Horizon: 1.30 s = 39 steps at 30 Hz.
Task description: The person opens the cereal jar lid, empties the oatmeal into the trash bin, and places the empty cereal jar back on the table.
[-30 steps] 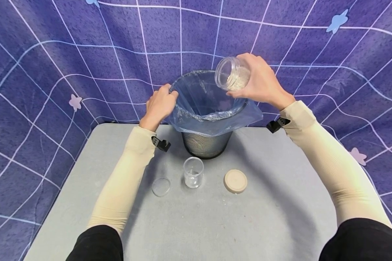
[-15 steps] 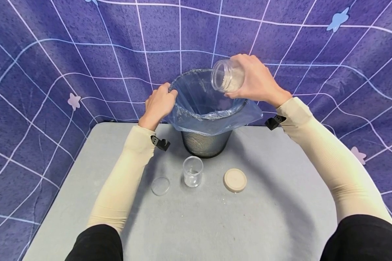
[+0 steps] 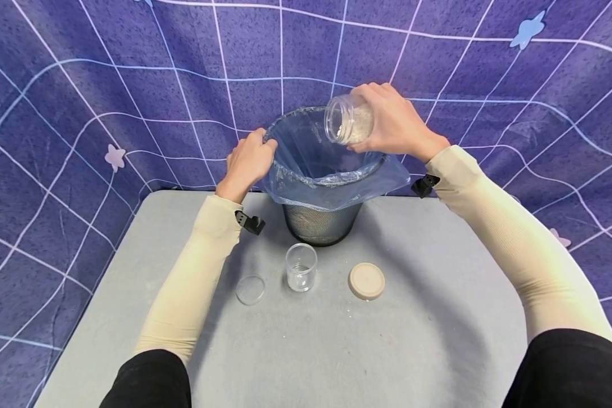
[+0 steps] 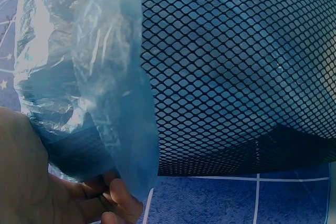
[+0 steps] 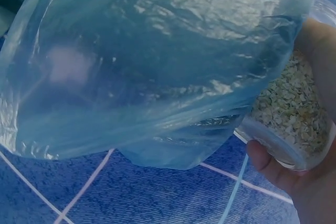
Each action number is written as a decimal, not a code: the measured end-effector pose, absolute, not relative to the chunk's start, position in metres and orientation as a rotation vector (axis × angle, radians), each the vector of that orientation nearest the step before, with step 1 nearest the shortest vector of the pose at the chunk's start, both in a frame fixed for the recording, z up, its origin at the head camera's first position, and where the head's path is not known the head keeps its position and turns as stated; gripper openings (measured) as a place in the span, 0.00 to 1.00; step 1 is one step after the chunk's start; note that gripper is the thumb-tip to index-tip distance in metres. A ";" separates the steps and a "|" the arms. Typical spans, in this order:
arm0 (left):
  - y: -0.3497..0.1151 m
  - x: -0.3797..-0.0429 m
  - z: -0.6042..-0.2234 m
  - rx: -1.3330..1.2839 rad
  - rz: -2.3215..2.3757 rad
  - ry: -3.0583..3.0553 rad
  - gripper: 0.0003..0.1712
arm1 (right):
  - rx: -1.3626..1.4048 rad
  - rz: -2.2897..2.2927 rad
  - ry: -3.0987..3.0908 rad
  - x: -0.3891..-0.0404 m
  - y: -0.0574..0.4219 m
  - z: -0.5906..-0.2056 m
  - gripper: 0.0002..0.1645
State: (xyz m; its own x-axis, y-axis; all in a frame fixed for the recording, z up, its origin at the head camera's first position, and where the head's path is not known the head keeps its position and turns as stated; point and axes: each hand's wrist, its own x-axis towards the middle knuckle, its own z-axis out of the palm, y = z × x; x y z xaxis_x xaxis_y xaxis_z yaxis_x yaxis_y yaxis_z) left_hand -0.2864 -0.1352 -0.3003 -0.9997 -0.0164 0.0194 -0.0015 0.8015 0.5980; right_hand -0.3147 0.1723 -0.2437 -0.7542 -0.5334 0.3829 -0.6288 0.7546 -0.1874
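Observation:
My left hand [image 3: 248, 164] grips the left rim of a black mesh wastebasket [image 3: 322, 222] lined with a blue plastic bag [image 3: 331, 195]; in the left wrist view its fingers [image 4: 123, 199] curl under the bag's folded edge. Above the basket's right side, my right hand [image 3: 394, 120] holds a clear jar [image 3: 350, 120] tipped onto its side, mouth pointing left over the opening. Pale flakes [image 5: 294, 106] fill part of the jar, as the right wrist view shows. The bag hides part of the jar there.
On the grey table [image 3: 306, 357] in front of the basket stands an open clear jar [image 3: 301, 269]. To its left lies a clear round lid [image 3: 250, 290], to its right a beige lid [image 3: 366, 281]. A purple gridded cloth [image 3: 183, 102] hangs behind.
My right hand has carried the jar a little to the left, further over the basket's opening. The left hand stays on the rim.

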 end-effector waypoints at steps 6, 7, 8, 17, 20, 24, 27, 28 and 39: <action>-0.135 -0.288 -0.301 0.016 -0.973 -2.971 0.35 | 0.907 0.367 -2.662 -0.315 0.167 -0.242 0.57; -0.135 -0.288 -0.301 0.016 -0.974 -2.971 0.35 | 0.902 0.362 -2.667 -0.314 0.166 -0.241 0.58; -0.135 -0.288 -0.301 0.016 -0.974 -2.971 0.35 | 0.898 0.358 -2.672 -0.314 0.166 -0.240 0.58; -0.134 -0.287 -0.300 0.019 -0.982 -2.976 0.35 | 0.925 0.317 -2.676 -0.315 0.165 -0.237 0.57; -0.134 -0.287 -0.300 0.018 -0.987 -2.974 0.35 | 0.951 0.299 -2.665 -0.315 0.164 -0.238 0.56; -0.134 -0.286 -0.300 0.017 -0.990 -2.970 0.34 | 0.972 0.268 -2.662 -0.316 0.162 -0.237 0.55; -0.135 -0.286 -0.300 0.015 -0.989 -2.965 0.33 | 0.980 0.248 -2.660 -0.317 0.161 -0.237 0.55; -0.135 -0.286 -0.300 0.013 -0.987 -2.961 0.32 | 0.980 0.243 -2.659 -0.317 0.161 -0.237 0.55; -0.135 -0.287 -0.301 0.011 -0.991 -2.947 0.27 | 0.998 0.169 -2.673 -0.317 0.160 -0.232 0.56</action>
State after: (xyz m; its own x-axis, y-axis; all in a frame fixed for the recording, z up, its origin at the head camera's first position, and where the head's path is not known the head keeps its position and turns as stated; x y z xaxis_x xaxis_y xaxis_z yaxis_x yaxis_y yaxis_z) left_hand -0.2870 -0.1349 -0.3011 -0.9995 -0.0171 0.0281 0.0033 0.7970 0.6040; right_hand -0.3168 0.1600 -0.2318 -0.7213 -0.6235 0.3016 -0.6566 0.7542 -0.0112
